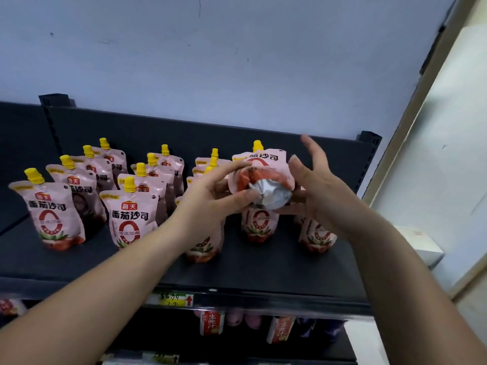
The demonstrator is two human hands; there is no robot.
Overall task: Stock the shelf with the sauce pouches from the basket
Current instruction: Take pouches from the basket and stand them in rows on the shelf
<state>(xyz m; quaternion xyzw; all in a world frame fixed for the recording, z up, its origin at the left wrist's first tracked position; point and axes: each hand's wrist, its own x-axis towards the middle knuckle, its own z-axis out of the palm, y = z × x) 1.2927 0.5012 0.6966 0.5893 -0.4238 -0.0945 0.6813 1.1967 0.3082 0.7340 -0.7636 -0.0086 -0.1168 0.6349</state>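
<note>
One sauce pouch (263,180), gripped by the left hand (210,193), lies just beside the spread-open right hand (316,185).

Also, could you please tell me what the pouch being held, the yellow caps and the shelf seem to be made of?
Held pouch: probably flexible plastic-foil laminate; glossy pink print, crinkled silver base.
Caps: apparently hard plastic; opaque yellow, moulded shape.
Shelf: likely painted metal; matte dark surface, slotted uprights.

Dark shelf (263,267) ahead of me: pink, yellow-capped pouches (130,214) upright in files, ranged 9 to 3 o'clock; price tag (172,299) on front lip, 6 o'clock.
</note>
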